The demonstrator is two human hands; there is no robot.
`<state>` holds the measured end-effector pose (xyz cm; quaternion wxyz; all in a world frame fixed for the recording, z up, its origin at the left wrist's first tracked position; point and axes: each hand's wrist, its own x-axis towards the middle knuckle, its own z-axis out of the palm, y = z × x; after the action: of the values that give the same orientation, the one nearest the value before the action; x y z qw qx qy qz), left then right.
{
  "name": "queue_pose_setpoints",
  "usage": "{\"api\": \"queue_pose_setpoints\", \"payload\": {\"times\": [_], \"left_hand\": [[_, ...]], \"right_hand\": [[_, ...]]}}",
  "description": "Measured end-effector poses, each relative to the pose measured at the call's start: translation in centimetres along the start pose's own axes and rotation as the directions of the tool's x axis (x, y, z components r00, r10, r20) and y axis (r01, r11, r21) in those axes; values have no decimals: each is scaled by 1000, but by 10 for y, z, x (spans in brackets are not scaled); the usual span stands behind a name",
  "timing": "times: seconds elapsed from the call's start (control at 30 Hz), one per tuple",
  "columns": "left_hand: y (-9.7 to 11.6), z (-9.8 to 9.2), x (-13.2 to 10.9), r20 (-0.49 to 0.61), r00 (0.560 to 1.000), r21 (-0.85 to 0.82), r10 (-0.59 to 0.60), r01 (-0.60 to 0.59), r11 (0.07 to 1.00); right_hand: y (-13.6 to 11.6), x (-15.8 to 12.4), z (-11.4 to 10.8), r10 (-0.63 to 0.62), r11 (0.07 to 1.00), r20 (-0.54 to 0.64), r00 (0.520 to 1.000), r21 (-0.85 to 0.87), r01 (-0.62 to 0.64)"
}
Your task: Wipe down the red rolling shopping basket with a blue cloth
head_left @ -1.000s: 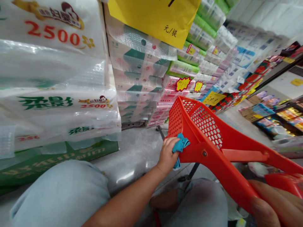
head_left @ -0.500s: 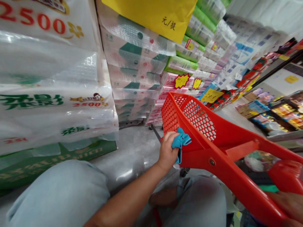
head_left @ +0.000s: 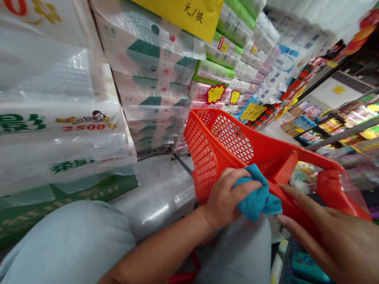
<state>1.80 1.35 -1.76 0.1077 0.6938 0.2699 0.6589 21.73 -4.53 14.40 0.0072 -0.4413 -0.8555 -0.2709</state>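
In the middle of the head view my left hand [head_left: 223,195] is closed around a crumpled blue cloth [head_left: 254,197]. The cloth lies against the side of a red plastic shopping cart [head_left: 201,157], which has honeycomb-like holes in its basket walls. From the lower right reaches my right hand [head_left: 331,236], its thumb and fingers on either side of the cart's red side arm near the cloth, gripping it. The cart's handle end [head_left: 340,193] rises behind that hand. Part of the cart's near side is hidden by both hands and the cloth.
Large plastic-wrapped paper packs [head_left: 59,118] stand close at left. Stacked tissue packs [head_left: 156,90] line the aisle behind the cart, under a yellow price sign [head_left: 189,15]. My knees [head_left: 79,236] are bent in front. Grey floor [head_left: 156,201] shows between. Goods shelves [head_left: 334,122] stand at right.
My left hand has slid the cloth right along the cart's side. My right hand has come further into view, farther up the cart's side arm. The cart sits slightly further left in view.
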Motion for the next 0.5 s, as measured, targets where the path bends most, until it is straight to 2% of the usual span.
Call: {"api": "queue_pose_setpoints", "payload": {"times": [0.07, 0.1, 0.17, 0.23, 0.3, 0.33, 0.43, 0.5], "left_hand": [[2, 2, -2, 38, 995, 47, 96, -98, 994], [-2, 2, -2, 45, 995, 82, 92, -96, 992], [-16, -2, -2, 23, 1000, 143, -10, 7, 990], [-26, -5, -2, -45, 986, 152, -161, 166, 974], [-21, -1, -2, -68, 972, 101, -224, 230, 968], [-14, 2, -4, -43, 979, 72, -198, 201, 977], [3, 13, -8, 96, 995, 43, 8, -12, 999], [-1, 14, -8, 110, 992, 128, 58, -72, 989]], "right_hand": [[-14, 16, -1, -22, 994, 34, 999, -103, 25], [-19, 22, -1, -8, 987, 54, 999, -162, 16], [-25, 29, 1, 40, 967, 86, 996, -253, -17], [-24, 27, 3, 36, 960, 101, 994, -281, -7], [-18, 22, 4, -10, 964, 94, 996, -263, 34], [-14, 18, 4, -35, 966, 83, 996, -251, 55], [-6, 11, 2, -101, 968, 18, 995, -231, 102], [-2, 10, 1, -130, 964, -2, 992, -234, 126]]}}
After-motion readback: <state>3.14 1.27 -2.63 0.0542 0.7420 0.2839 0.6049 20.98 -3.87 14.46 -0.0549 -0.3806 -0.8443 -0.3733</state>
